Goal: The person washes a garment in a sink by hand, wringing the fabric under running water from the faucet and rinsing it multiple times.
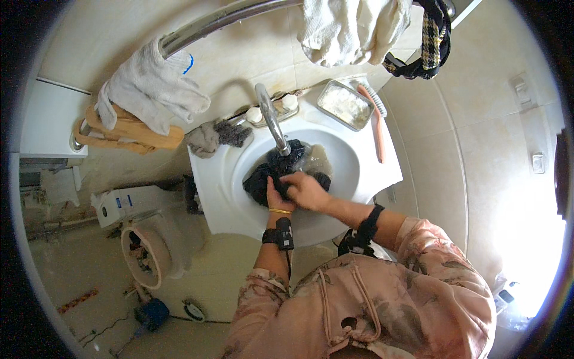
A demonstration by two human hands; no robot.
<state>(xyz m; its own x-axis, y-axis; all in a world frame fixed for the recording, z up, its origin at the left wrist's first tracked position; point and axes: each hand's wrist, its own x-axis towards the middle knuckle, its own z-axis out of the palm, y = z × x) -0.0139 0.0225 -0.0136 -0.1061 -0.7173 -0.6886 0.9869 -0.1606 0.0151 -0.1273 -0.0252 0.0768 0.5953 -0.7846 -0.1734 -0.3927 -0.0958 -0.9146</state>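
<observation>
Black wet cloth point(260, 185) lies bunched in the white washbasin point(350, 164), partly in cloudy water. My left hand point(279, 197) is in the basin with its fingers against the cloth; a gold bangle and a black strap circle that wrist and forearm. Close beside it, my right hand point(306, 190) bends over the same cloth, its fingers slightly blurred. Whether it grips the fabric is unclear. Just beyond both hands, the curved chrome faucet point(271, 119) points down over the cloth, and part of the fabric sits beneath its spout.
A metal tray of white stuff point(345, 105) and a pink-handled brush point(379, 134) lie on the basin's right rim. Grey cloths point(204, 140) rest at its left corner. Knit gloves point(148, 85) and white cloth point(354, 31) hang from a metal rail. Lower left stands a bin point(157, 256).
</observation>
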